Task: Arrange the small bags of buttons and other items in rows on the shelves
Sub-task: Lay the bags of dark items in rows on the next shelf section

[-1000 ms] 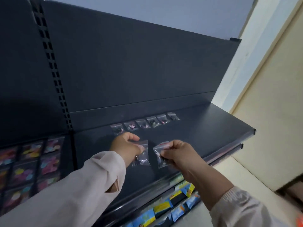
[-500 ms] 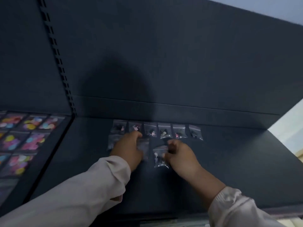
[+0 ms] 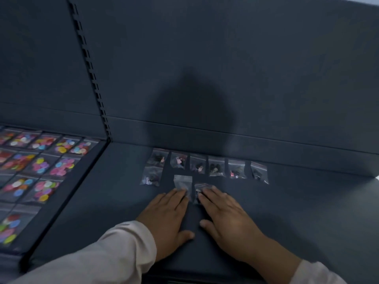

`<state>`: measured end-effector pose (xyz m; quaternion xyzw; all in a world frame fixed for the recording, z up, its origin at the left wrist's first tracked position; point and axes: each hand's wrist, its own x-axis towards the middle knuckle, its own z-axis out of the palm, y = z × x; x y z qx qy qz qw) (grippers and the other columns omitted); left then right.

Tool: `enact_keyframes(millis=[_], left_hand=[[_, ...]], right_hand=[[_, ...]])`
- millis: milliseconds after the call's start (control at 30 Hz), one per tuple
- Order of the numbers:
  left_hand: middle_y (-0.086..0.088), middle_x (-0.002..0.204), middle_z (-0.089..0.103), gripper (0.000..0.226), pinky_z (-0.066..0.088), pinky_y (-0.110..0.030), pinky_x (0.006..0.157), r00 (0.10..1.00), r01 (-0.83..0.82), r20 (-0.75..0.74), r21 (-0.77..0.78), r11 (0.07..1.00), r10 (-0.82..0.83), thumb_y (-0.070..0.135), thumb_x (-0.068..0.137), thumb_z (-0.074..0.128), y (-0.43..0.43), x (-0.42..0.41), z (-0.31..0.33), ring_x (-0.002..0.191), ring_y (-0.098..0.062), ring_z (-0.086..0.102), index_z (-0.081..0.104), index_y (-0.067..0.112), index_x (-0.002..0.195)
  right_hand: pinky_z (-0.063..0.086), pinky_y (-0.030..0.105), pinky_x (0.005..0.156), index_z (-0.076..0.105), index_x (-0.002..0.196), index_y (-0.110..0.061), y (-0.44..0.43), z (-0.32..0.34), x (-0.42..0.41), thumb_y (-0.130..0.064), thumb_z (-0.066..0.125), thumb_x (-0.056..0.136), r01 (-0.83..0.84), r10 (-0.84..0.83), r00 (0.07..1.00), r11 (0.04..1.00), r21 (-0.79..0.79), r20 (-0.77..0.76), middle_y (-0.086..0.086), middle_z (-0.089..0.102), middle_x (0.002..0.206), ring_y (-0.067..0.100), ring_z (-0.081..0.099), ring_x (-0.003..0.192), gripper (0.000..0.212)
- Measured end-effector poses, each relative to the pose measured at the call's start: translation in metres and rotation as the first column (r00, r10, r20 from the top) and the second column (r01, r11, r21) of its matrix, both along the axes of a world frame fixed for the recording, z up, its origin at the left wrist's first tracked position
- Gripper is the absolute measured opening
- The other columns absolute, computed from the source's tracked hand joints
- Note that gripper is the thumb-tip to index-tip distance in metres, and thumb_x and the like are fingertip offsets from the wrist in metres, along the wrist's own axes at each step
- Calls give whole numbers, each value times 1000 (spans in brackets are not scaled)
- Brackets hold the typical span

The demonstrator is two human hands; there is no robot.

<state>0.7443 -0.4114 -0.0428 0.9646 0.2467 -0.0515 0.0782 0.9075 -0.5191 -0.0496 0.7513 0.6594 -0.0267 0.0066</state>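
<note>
Both hands lie flat, fingers straight, side by side on the dark shelf point(image 3: 307, 212); the left hand point(image 3: 166, 218) presses one small bag point(image 3: 182, 181), the right hand point(image 3: 225, 216) a second bag point(image 3: 200, 188) just beside it. At their 12 o'clock runs a back row of six bags point(image 3: 216, 167); a ninth bag point(image 3: 150, 177) lies at 10 o'clock; at 9 o'clock, the neighbouring shelf point(image 3: 67, 193) holds many coloured-button bags point(image 3: 43, 189).

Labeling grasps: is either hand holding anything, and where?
Nothing is gripped. The left hand lies flat, pressing the near end of the left bag; the right hand likewise presses the right bag.
</note>
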Motion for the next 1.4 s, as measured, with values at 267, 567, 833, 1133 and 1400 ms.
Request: enact_keyframes(millis=[267,567,833,1133,1400], left_hand=[[2,158,-13,105,-16,-28,109,999,31,-38,78,996,-28,73,60,-3,18,-8,0,145,-13,-12,-5,19,150],[2,158,-13,97,-21,-27,107,994,84,-70,72,994,-79,71,69,9,37,-9,4,144,-11,-16,-5,20,150],[3,158,-12,97,-18,-25,107,994,93,-54,47,995,-90,72,68,11,46,-11,5,145,-11,-11,-3,21,150],[2,159,-11,98,-17,-26,109,991,117,-68,53,992,-113,72,68,9,47,-10,5,145,-12,-11,-3,20,150],[2,159,-11,95,-27,-28,101,991,124,-51,62,990,-121,71,71,12,43,-13,6,140,-9,-21,1,20,150]], right_hand=[[-16,26,109,6,150,-21,19,6,4,-65,0,79,-86,81,988,996,-33,-132,-5,1,159,10,-8,144,84],[-12,25,112,0,150,-24,35,4,7,-69,-12,64,-75,66,990,995,-66,-128,-5,-3,159,10,-7,145,97],[-13,26,110,7,150,-23,38,-3,10,-73,-7,75,-80,78,989,997,-15,-129,-4,5,159,12,0,145,91],[-13,27,109,12,150,-22,38,1,8,-64,9,79,-77,78,987,997,12,-140,-2,9,158,14,4,146,82],[-9,25,112,9,150,-25,36,3,6,-62,12,81,-71,72,987,997,10,-144,-5,5,159,12,0,145,79]])
